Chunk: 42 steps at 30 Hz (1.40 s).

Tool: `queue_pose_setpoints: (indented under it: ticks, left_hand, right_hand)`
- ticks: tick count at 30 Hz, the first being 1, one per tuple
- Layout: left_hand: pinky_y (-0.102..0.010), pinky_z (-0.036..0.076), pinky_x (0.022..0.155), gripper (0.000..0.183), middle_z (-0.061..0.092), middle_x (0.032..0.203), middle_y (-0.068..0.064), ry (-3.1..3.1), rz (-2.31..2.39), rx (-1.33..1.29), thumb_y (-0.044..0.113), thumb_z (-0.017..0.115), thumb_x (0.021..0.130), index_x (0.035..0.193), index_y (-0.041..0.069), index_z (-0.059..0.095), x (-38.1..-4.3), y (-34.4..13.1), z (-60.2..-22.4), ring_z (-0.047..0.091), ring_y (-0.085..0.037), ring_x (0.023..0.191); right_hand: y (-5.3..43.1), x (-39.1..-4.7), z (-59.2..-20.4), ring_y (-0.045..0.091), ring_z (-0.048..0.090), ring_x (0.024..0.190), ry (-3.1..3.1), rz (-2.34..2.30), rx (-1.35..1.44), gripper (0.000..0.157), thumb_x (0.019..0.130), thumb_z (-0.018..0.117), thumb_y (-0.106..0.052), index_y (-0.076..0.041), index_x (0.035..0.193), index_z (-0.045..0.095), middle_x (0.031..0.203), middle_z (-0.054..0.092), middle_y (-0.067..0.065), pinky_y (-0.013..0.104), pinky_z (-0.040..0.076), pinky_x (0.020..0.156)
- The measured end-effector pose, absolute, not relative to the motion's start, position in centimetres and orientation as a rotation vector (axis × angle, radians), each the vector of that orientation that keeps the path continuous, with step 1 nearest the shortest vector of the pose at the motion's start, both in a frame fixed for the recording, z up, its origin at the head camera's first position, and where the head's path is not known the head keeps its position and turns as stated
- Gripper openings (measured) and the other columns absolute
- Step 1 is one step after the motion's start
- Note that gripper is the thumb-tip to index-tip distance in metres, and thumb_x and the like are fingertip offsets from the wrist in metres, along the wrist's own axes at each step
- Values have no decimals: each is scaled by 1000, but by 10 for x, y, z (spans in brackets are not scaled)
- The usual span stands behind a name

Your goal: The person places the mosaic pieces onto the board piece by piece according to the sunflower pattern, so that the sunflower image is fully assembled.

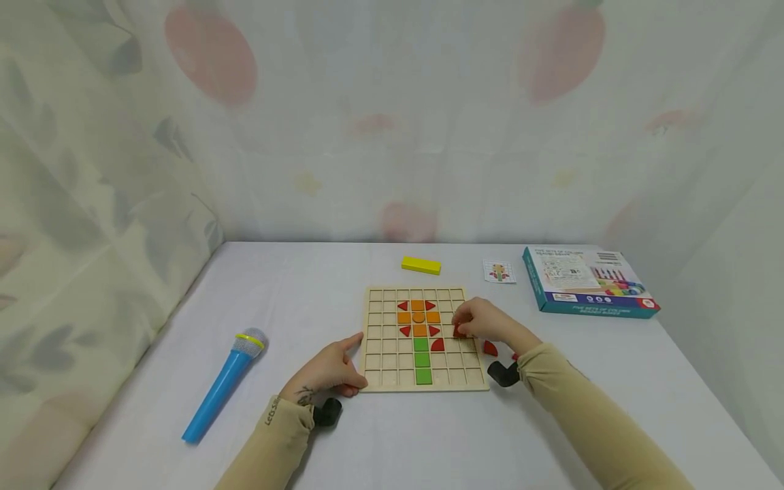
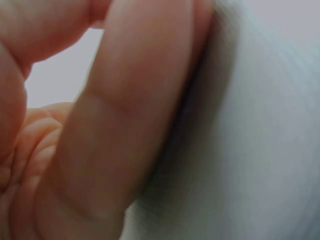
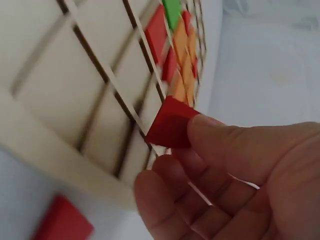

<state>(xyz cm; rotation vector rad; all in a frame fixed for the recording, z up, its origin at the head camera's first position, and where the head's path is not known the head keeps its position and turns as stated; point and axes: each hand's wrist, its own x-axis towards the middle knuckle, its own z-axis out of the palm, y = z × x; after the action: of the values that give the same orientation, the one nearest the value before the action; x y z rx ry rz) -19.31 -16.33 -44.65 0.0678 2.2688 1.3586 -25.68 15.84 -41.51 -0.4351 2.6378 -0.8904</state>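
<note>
My right hand (image 1: 490, 321) pinches a dark red piece (image 3: 169, 121) between thumb and fingers, holding it at the right-hand part of the gridded board (image 1: 382, 361); I can't tell whether it touches the ridges below it. The board lies beneath my right fingertips and stretches away to their left.

My left hand (image 1: 324, 369) grips nothing. One finger reaches out against the board's left edge, another digit rests at its near left corner, and the others bend in loosely.

Between my two hands, set into the grid, a column of green squares (image 1: 422, 359) runs towards me, with a red fan-shaped piece (image 1: 437, 345) just right of its far end. Beyond the column, orange squares (image 1: 433, 317) make a cross around an orange disc (image 1: 418, 317), with red triangles (image 1: 405, 331) at its corners.

Under my right forearm, off the board, a loose red piece (image 1: 491, 348) lies on the tabletop (image 1: 429, 435), and another shows partly by my wrist. Beyond my right hand are a yellow block (image 1: 420, 265) to the left, a picture card (image 1: 499, 272), and a flat box (image 1: 588, 286) farther right. Left of my left hand lies a blue microphone (image 1: 224, 384).
</note>
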Motion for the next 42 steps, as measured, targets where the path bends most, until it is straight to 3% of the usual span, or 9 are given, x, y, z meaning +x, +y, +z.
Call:
queue_pose_setpoints:
  ticks: [7, 18, 34, 42]
  left_hand:
    - [-22, 47, 46, 98, 59, 60, -7, 2259, 1367, 68, -1, 76, 66, 148, 11, 24, -192, -163, -448, 54, -10, 45]
    - [-22, 48, 46, 98, 58, 60, -6, 2261, 1359, 82, -1, 76, 66, 148, 10, 23, -193, -163, -450, 54, -9, 45]
    - [-22, 48, 46, 98, 60, 61, -7, 2264, 1352, 107, 0, 76, 66, 148, 10, 22, -194, -166, -452, 54, -9, 45]
    - [-22, 48, 47, 97, 59, 62, -7, 2264, 1359, 96, -1, 76, 66, 148, 10, 23, -194, -164, -448, 54, -10, 46]
  right_hand:
    - [146, -250, -423, 16, 50, 69, 2609, -881, -447, 3, 81, 66, -2, -4, 82, 64, 74, 58, 2, 26, 43, 62]
    - [138, -244, -428, 14, 49, 69, 2664, -804, -472, 11, 80, 65, -3, -11, 72, 63, 72, 57, -1, 26, 42, 63]
    - [138, -235, -421, 15, 49, 67, 2745, -763, -501, 10, 81, 63, -6, -10, 72, 63, 70, 57, 0, 26, 41, 60]
    - [169, -238, -405, 19, 49, 71, 2765, -602, -240, 8, 76, 70, -7, -6, 77, 62, 77, 56, 5, 29, 41, 60]
